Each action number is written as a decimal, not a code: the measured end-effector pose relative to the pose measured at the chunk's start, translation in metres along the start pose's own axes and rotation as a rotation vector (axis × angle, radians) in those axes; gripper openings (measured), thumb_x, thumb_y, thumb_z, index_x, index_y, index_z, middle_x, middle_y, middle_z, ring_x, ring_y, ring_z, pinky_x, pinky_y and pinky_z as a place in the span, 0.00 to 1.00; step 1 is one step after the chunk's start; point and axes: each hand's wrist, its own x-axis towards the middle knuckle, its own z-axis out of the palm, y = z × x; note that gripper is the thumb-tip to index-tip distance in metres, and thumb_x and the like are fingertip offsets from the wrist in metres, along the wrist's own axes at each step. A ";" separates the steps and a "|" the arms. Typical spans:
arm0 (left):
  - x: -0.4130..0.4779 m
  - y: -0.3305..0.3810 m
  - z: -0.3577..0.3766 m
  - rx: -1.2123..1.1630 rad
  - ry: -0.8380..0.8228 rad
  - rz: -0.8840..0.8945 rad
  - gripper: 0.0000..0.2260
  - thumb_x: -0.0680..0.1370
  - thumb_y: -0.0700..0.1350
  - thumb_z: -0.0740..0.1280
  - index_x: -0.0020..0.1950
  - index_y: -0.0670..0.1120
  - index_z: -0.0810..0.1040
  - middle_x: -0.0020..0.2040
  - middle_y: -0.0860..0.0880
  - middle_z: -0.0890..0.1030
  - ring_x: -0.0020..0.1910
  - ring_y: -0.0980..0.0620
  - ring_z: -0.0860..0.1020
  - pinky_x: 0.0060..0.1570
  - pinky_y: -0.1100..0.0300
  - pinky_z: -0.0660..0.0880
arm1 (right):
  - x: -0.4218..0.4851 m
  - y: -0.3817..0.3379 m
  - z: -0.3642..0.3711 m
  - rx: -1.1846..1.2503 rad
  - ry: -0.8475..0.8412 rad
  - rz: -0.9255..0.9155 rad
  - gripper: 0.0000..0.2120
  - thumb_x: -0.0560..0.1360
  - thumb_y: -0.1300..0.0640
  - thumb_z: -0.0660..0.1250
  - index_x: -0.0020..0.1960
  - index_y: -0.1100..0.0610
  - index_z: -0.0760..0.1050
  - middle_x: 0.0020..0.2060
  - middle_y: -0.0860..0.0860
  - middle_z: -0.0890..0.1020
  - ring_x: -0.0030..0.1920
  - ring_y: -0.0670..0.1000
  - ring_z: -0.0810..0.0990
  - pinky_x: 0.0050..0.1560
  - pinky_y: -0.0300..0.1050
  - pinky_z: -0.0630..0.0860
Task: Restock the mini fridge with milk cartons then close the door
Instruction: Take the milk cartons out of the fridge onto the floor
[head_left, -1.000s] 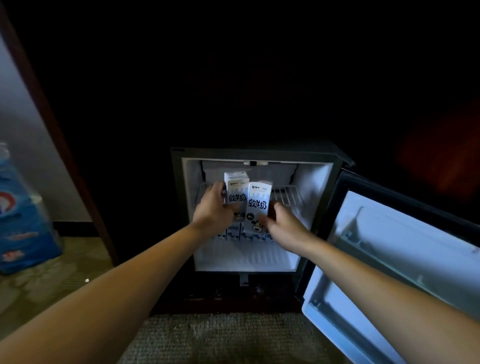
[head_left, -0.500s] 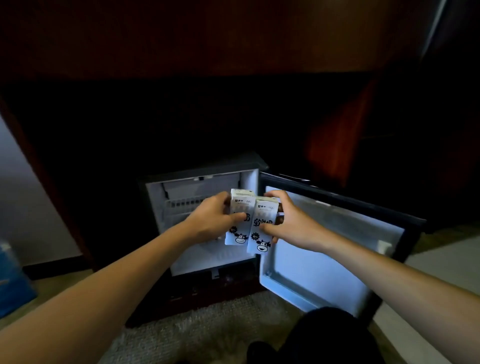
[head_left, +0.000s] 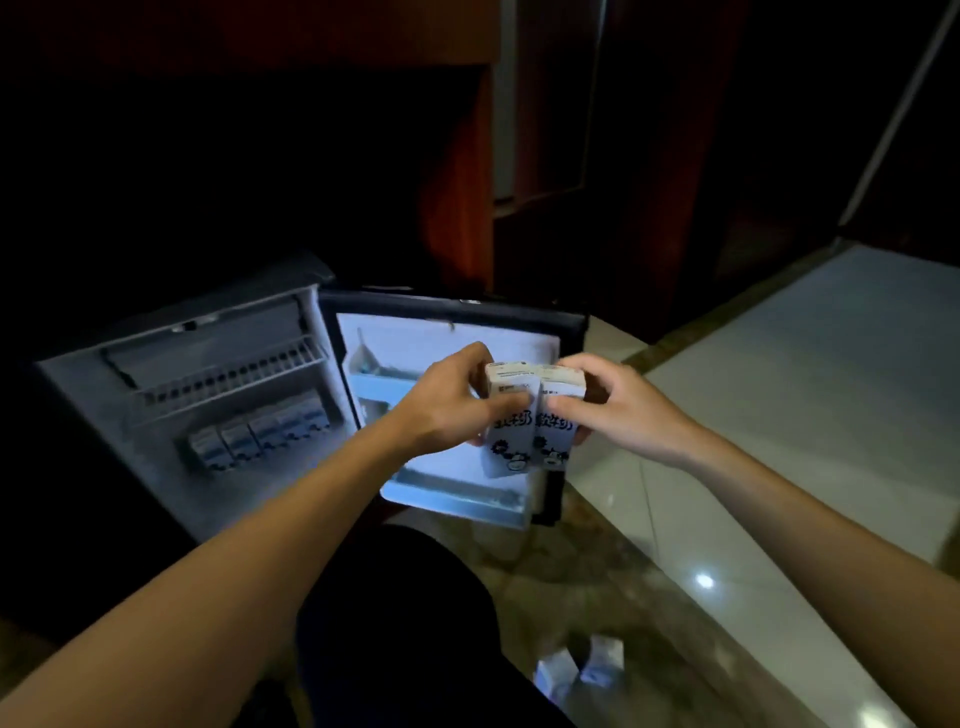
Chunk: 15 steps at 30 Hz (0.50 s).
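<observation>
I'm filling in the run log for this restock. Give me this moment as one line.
left hand: holds carton | right hand: holds second carton | both cartons: side by side before open fridge door | row of cartons: inside fridge

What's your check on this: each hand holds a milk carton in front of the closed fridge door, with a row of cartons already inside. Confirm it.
Not quite: the fridge door is open, not closed, as the head view shows. The left hand and right hand do each hold a milk carton before it, and a row of cartons sits inside.

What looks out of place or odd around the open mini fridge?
Two or three small white cartons lie loose on the glossy floor near the person's knee, away from the row of cartons in the fridge.
</observation>
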 end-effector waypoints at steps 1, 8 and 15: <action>0.002 0.002 0.015 -0.011 -0.010 -0.001 0.18 0.75 0.53 0.75 0.50 0.42 0.72 0.46 0.43 0.79 0.42 0.42 0.84 0.35 0.46 0.83 | -0.009 0.009 -0.005 0.022 0.005 0.023 0.14 0.76 0.52 0.73 0.60 0.49 0.77 0.50 0.49 0.84 0.49 0.49 0.85 0.44 0.49 0.83; 0.018 -0.014 0.112 0.020 -0.053 0.026 0.16 0.74 0.53 0.75 0.53 0.47 0.73 0.42 0.53 0.79 0.40 0.52 0.81 0.40 0.50 0.82 | -0.063 0.076 -0.020 0.002 0.123 0.181 0.15 0.75 0.55 0.74 0.61 0.52 0.78 0.50 0.48 0.84 0.49 0.49 0.85 0.41 0.45 0.84; 0.016 -0.052 0.183 0.089 -0.170 -0.064 0.15 0.73 0.53 0.76 0.46 0.52 0.70 0.43 0.56 0.78 0.42 0.58 0.79 0.36 0.65 0.73 | -0.109 0.160 0.003 -0.076 0.114 0.350 0.17 0.72 0.47 0.76 0.59 0.47 0.78 0.50 0.45 0.84 0.49 0.46 0.84 0.48 0.53 0.83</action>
